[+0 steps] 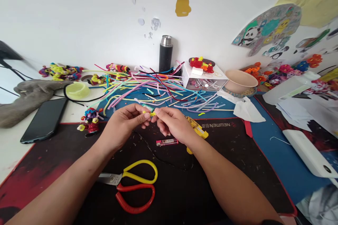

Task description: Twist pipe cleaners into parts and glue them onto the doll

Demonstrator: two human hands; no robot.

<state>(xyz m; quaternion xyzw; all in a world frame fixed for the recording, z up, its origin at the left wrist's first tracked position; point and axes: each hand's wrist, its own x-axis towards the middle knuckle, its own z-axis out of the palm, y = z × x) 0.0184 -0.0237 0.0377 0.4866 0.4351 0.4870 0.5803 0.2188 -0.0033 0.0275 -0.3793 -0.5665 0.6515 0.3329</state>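
Over the dark mat, my left hand [129, 121] and my right hand [173, 121] meet, fingertips pinched on a short yellow pipe cleaner piece [152, 114]. Fingers cover most of the piece. A bit of green shows just behind it. Below my right hand lies a pink lighter [167, 142]. Partly hidden behind my right wrist is a yellow tool [199, 130], whose kind I cannot make out. Nearer to me, scissors [138, 181] with one yellow and one red handle lie with the blades toward my left forearm, which hides their tips.
Many loose pipe cleaners [148, 88] spread behind my hands. Beyond them stand a black thermos [166, 56] and a white drawer box [187, 81]. A phone [44, 119] and a small pipe cleaner figure [91, 122] lie left. A pink bowl [241, 81] and white power bank [308, 153] are right.
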